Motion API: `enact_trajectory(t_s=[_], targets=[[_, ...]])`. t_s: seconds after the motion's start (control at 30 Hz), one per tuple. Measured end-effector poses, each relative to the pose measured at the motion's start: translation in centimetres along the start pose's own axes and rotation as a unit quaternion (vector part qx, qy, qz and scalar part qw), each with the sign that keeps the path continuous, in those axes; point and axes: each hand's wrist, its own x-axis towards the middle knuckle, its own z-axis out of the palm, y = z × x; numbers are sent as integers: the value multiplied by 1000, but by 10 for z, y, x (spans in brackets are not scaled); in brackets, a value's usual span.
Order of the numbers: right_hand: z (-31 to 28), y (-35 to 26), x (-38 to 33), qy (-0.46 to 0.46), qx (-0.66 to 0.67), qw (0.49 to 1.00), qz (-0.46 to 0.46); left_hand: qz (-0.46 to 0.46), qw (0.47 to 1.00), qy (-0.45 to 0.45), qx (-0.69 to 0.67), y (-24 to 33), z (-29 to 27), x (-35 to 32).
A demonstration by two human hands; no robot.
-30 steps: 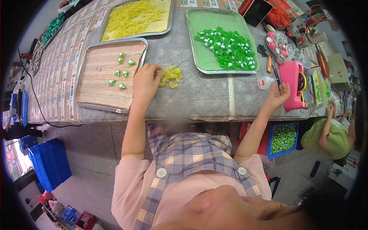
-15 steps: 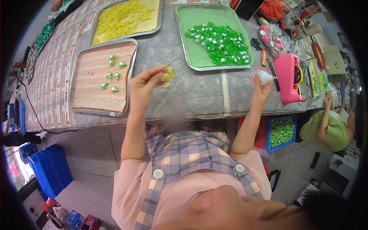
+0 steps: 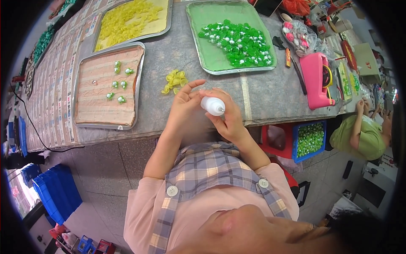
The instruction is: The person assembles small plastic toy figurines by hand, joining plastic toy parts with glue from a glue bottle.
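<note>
In my right hand (image 3: 229,116) is a white squeeze bottle (image 3: 212,106) with a thin nozzle, its fingers and thumb wrapped round the body. My left hand (image 3: 186,101) is close against the bottle's left side, index finger stretched out and apart from the thumb. I see nothing held in it, though some of its fingertips are hidden. Just beyond lies a small pile of yellow translucent curved pieces (image 3: 174,80). On the left, a metal tray lined with pinkish cloth (image 3: 99,101) carries several small green-and-white pieces (image 3: 121,99).
A green-lined tray (image 3: 198,51) of green and white pieces lies ahead, a tray of yellow pieces (image 3: 127,23) at far left. A pink tape dispenser (image 3: 315,80) and orange tube (image 3: 288,58) are at right. Below the table edge sits a blue crate (image 3: 311,156). A co-worker in green (image 3: 351,135) sits at right.
My right hand has brought the bottle left from beside the tape dispenser to the middle. My left hand has left the yellow pieces and moved right to meet it, its index finger straightening.
</note>
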Motion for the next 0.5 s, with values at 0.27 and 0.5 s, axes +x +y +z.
enact_trajectory(t_s=[0.27,0.5], targets=[[5,-2,-4,27,68,997,23,-7,990,-8,-143,-8,-3,-7],[9,-16,-9,18,134,988,77,52,990,33,-125,-8,-6,-10]])
